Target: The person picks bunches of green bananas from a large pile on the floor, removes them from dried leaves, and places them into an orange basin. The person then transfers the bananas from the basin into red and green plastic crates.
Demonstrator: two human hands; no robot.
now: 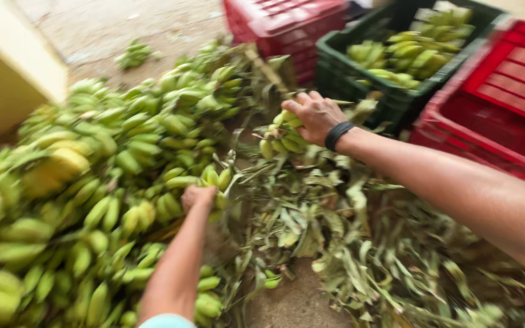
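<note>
Small hand of green bananas [282, 136] centre frame, my right hand [315, 115] clamped over it, likely lifting toward the dark green crate [335, 67] upper right; left hand [198, 197] fisted on bananas in the pile [92, 182] at left.

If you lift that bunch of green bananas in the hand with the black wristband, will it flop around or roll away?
Probably neither. The banana bunch under the right hand looks firm and joined at one stem, so it should lift as one stiff cluster. Its curved, splayed fingers likely stop it rolling. Several fruits together suggest it feels fairly heavy for its size.
</note>
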